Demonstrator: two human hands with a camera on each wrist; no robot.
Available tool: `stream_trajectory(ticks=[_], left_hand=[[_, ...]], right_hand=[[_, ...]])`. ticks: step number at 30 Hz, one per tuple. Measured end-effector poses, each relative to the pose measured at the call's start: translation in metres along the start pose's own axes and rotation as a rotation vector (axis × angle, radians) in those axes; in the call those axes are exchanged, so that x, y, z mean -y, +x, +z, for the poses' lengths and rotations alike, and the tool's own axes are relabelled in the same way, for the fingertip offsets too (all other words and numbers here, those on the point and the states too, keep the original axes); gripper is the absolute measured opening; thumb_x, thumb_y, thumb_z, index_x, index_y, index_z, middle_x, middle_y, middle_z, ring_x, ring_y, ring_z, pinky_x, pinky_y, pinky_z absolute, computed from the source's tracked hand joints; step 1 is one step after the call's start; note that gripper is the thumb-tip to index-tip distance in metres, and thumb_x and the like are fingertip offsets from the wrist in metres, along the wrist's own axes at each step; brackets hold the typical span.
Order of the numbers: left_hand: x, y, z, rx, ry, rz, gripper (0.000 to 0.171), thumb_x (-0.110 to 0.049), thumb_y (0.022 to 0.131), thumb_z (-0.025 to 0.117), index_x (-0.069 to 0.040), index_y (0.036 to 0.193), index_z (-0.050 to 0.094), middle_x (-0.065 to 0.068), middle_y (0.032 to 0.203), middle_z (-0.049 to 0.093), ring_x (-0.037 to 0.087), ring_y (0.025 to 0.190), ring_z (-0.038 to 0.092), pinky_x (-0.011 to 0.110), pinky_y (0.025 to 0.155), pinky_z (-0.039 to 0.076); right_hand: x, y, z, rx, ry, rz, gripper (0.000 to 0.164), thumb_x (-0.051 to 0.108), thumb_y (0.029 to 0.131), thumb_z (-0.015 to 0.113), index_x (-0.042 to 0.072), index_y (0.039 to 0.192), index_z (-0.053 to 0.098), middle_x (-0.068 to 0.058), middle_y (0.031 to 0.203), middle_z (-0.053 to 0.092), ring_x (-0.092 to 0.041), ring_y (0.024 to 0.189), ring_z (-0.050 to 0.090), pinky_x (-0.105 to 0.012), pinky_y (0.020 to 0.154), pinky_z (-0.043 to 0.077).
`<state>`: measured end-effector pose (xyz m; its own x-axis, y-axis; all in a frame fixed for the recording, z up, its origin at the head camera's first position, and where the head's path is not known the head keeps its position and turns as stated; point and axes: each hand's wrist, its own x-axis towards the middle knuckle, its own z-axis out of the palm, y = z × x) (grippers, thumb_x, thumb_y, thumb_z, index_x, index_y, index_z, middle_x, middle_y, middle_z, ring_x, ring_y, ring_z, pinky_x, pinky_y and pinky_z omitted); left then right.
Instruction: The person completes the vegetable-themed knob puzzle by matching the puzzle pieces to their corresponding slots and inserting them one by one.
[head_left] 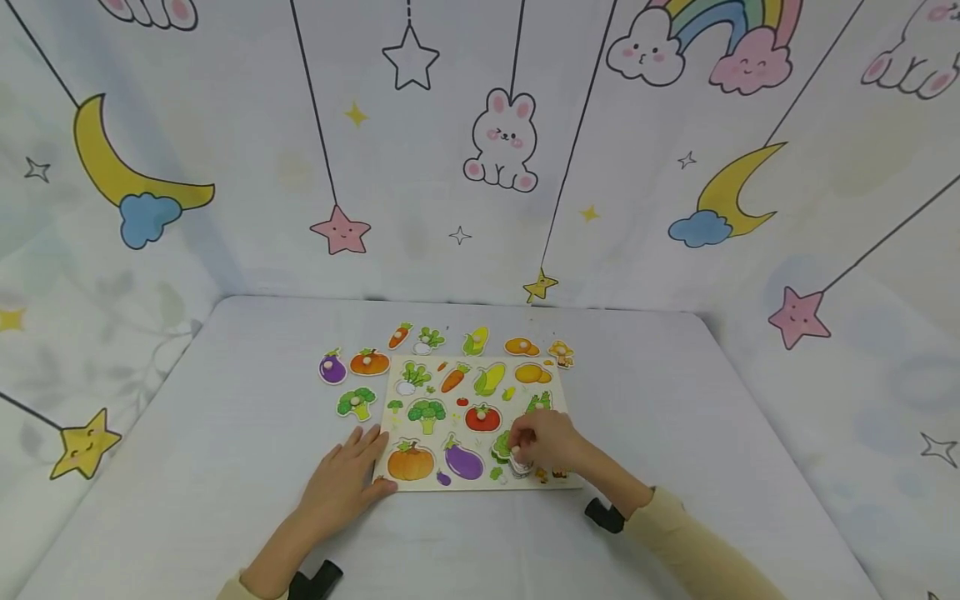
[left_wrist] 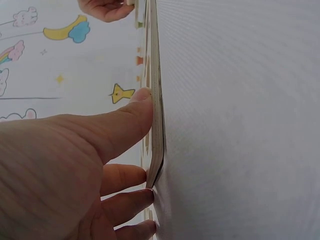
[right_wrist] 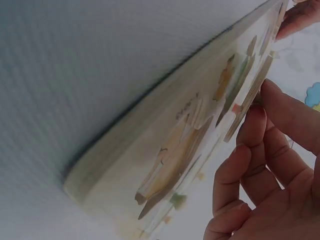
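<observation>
A wooden vegetable puzzle board (head_left: 478, 482) lies on the white table. My left hand (head_left: 341, 475) rests at its lower left corner, thumb on the near edge and fingers along the left side; the left wrist view shows the thumb (left_wrist: 127, 120) touching the board's edge. My right hand (head_left: 546, 442) pinches a flat green leafy vegetable piece (head_left: 500, 448) over the lower right of the board, partly hidden by the fingers. In the right wrist view this piece (right_wrist: 250, 97) is tilted near the board's surface, held by thumb and fingertips. A tomato piece (head_left: 482, 418) with a knob sits in the middle.
Loose pieces lie around the board: eggplant (head_left: 332, 367), pumpkin (head_left: 370, 362), broccoli (head_left: 356, 403), carrot (head_left: 401, 335), radish (head_left: 429, 340), corn (head_left: 476, 341), potato (head_left: 521, 346) and mushroom (head_left: 561, 353). A patterned cloth wall (head_left: 420, 167) stands behind the table.
</observation>
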<state>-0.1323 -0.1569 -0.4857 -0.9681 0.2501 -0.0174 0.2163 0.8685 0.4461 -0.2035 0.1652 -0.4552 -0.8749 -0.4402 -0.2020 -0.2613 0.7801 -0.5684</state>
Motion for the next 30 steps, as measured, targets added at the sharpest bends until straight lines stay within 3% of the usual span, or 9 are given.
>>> stream_trajectory(ticks=[7, 22, 27, 30], left_hand=[[0.001, -0.001, 0.001, -0.008, 0.0, 0.007, 0.072, -0.039, 0.084, 0.073, -0.002, 0.141, 0.049, 0.019, 0.151, 0.043, 0.045, 0.142, 0.032, 0.065, 0.111, 0.029], [0.003, 0.0, 0.003, -0.009, 0.004, 0.001, 0.073, -0.039, 0.084, 0.073, -0.002, 0.142, 0.049, 0.019, 0.151, 0.043, 0.045, 0.142, 0.032, 0.065, 0.111, 0.028], [0.004, 0.0, 0.003, 0.003, 0.003, 0.0, 0.073, -0.04, 0.085, 0.073, -0.003, 0.143, 0.048, 0.019, 0.152, 0.041, 0.045, 0.143, 0.031, 0.065, 0.112, 0.028], [0.003, 0.0, 0.003, 0.002, -0.001, -0.003, 0.073, -0.04, 0.085, 0.073, -0.003, 0.143, 0.048, 0.018, 0.152, 0.041, 0.044, 0.143, 0.031, 0.065, 0.112, 0.027]], right_hand=[[0.004, 0.001, 0.008, 0.011, -0.046, -0.012, 0.015, 0.006, 0.08, 0.077, 0.016, 0.076, 0.066, 0.008, 0.064, 0.051, -0.009, 0.067, 0.048, -0.023, 0.061, 0.037], [0.009, 0.0, 0.009, 0.007, -0.09, -0.009, 0.016, 0.01, 0.08, 0.079, 0.018, 0.075, 0.066, 0.008, 0.064, 0.052, -0.011, 0.07, 0.049, -0.03, 0.069, 0.035], [0.001, 0.007, -0.006, 0.005, -0.085, -0.002, 0.007, 0.018, 0.083, 0.077, 0.021, 0.082, 0.07, 0.008, 0.068, 0.055, -0.011, 0.071, 0.049, -0.028, 0.066, 0.037], [-0.011, 0.02, -0.026, -0.076, -0.078, 0.023, 0.005, 0.019, 0.086, 0.074, 0.018, 0.091, 0.073, 0.005, 0.073, 0.058, -0.013, 0.07, 0.05, -0.027, 0.064, 0.039]])
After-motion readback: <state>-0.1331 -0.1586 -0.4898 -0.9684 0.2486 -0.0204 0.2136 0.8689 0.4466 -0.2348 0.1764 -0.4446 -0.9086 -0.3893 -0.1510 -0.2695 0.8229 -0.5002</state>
